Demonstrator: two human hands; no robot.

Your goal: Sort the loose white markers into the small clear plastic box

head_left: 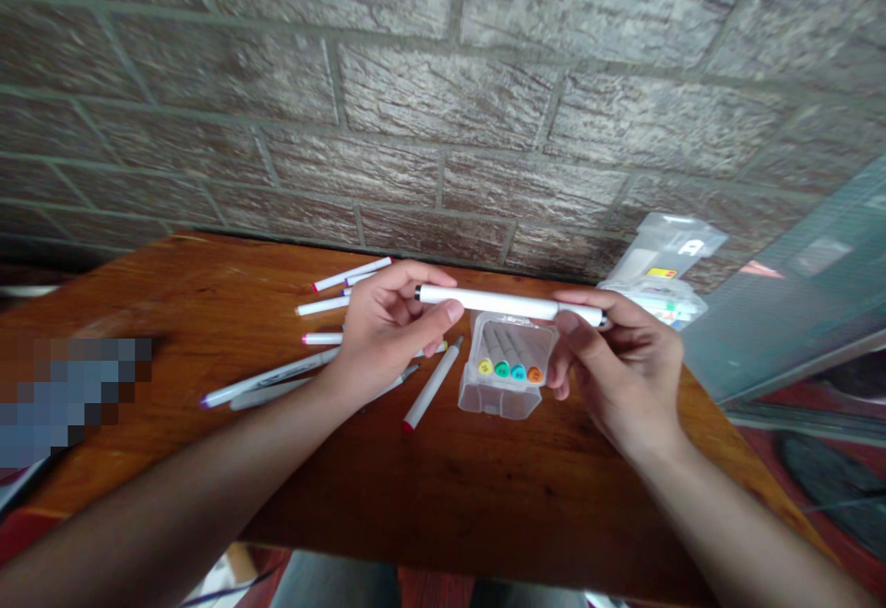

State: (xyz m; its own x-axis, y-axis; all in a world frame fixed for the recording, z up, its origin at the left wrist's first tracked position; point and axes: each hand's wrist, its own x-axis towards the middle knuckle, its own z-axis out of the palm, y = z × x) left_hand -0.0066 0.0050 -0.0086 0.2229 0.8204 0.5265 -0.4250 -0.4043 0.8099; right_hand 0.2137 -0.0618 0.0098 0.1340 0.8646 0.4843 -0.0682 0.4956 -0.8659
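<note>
A white marker (498,303) with black ends is held level above the table between my two hands. My left hand (391,322) pinches its left end between thumb and fingers. At the other end, my right hand (616,359) grips the marker near its black tip. Just below it stands a small clear plastic case (499,400) holding several markers with yellow, green, blue and orange ends. An uncapped marker with a red end (433,387) lies left of the case. Several more white markers, among them a purple-ended one (269,377), lie around and partly behind my left hand.
A wooden table (415,506) stands against a stone-block wall (388,91). At the back right is an open clear plastic box (668,299) with its lid raised and things inside. A glass panel (796,294) borders the table's right side.
</note>
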